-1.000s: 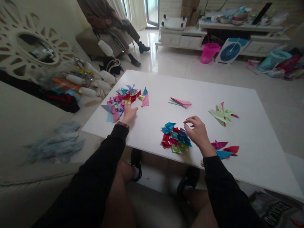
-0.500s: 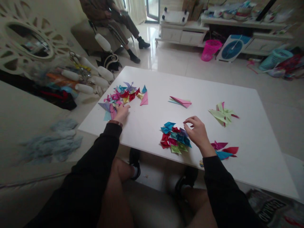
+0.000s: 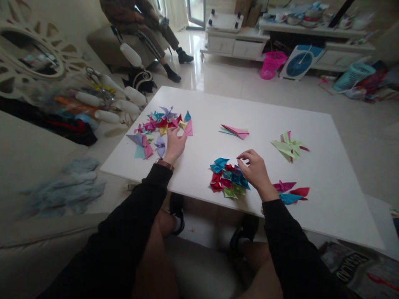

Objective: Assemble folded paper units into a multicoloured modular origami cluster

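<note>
My left hand reaches over the table's left part, thumb and fingers apart. Its fingertips are beside a loose heap of folded paper cranes in pink, red, yellow and blue; a pink piece shows just past them, and whether they touch it I cannot tell. Near the wrist lies a purple paper crane. Loosely curled, with no paper visible in it, my right hand hovers at the right edge of a tight cluster of folded paper pieces in blue, red and green.
On the white table lie a flat pink-and-green folded stack, pale green folded papers and red, blue and magenta ones. A person sits beyond. White lamp shades stand left; a pink basket is on the floor.
My left hand went left toward the pink and purple pieces, then back right and away from me to the heap, uncovering the purple crane. My right hand stayed almost still.
</note>
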`<state>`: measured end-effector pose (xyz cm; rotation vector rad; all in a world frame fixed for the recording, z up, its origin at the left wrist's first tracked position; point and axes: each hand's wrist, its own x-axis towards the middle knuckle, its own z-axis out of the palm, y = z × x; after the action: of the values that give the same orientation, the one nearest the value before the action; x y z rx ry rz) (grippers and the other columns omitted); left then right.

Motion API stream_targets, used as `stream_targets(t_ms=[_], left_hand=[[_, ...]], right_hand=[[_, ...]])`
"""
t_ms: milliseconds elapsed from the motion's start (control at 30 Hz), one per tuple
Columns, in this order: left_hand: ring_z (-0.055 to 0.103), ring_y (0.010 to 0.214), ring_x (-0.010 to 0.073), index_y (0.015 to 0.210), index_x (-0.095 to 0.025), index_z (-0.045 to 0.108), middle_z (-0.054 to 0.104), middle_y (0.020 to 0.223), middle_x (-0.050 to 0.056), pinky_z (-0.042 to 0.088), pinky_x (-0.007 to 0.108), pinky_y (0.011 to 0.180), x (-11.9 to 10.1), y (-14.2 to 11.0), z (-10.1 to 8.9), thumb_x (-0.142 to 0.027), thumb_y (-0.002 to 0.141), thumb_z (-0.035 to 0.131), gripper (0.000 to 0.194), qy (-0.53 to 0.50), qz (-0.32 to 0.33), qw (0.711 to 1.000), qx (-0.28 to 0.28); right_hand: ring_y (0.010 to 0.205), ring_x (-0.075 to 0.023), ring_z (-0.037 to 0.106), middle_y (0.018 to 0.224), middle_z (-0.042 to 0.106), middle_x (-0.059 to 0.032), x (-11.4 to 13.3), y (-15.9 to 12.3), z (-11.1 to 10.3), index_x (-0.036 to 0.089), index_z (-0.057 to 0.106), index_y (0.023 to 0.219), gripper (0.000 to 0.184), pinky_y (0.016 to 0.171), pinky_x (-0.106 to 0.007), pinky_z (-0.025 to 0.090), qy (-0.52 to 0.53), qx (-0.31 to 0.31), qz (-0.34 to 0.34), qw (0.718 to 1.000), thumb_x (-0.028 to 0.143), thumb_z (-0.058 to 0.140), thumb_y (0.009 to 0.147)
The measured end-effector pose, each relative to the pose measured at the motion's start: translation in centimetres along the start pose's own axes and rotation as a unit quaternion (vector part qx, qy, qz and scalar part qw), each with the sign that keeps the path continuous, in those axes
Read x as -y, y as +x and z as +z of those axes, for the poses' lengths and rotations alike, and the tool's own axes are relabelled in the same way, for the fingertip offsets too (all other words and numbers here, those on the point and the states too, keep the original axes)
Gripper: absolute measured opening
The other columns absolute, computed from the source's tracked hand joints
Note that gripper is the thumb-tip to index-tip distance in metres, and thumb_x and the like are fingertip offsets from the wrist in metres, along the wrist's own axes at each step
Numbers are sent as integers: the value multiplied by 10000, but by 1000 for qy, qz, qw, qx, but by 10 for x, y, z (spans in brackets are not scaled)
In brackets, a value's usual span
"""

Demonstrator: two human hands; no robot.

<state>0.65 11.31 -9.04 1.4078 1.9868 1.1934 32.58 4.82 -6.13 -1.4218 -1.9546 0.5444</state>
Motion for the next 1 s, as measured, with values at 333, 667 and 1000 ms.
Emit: stream_targets(t_ms=[333, 667, 1000], left_hand=[[499, 1311, 268, 1331, -151, 559, 568, 1362, 138, 433, 421, 1161, -64, -93, 39, -101, 896, 499, 442, 133, 408, 849, 309], [429, 1387, 294, 1342, -143, 558, 562, 1391, 153, 418, 452, 1187, -61, -106, 43, -88, 881, 492, 468, 145, 473, 808, 320], [426, 1422, 291, 1230, -167, 627, 589, 1357, 132, 419, 461, 1193, -66, -108, 44, -70, 876, 495, 390, 128, 483, 797, 340]], right_hand=[[835, -218, 646, 1018, 697, -102, 5, 7, 5, 195, 658, 1048, 248, 739, -363, 531, 48, -92, 74, 992, 360, 498, 958], [723, -184, 656, 924, 667, -68, 0, 4, 11, 192, 685, 855, 203, 691, -352, 561, 63, -4, 43, 997, 390, 647, 879], [705, -180, 650, 853, 671, -40, -6, 2, 10, 199, 720, 805, 71, 703, -346, 538, 26, -5, 53, 998, 231, 657, 815]])
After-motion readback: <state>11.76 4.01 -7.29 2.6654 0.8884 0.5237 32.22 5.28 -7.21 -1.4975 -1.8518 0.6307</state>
